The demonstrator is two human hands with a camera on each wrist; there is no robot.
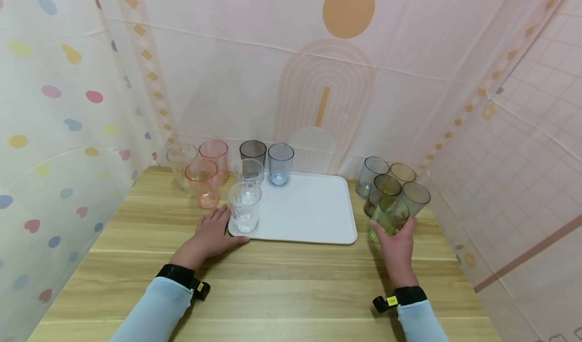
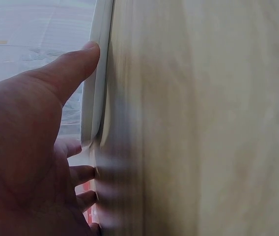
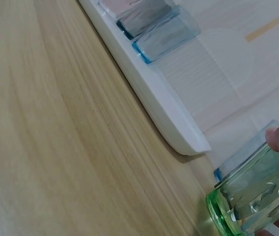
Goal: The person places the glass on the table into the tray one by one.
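A white tray lies mid-table with a clear glass, a grey glass and a blue glass on its left part. My left hand rests flat on the table at the tray's front-left corner, its thumb touching the tray's rim. My right hand grips a green glass standing on the table right of the tray; in the right wrist view the green glass shows beside the tray's corner.
Pink and clear glasses stand left of the tray. Several grey and olive glasses cluster behind the green one. Patterned cloth walls close in on three sides. Bare wood table stretches toward me.
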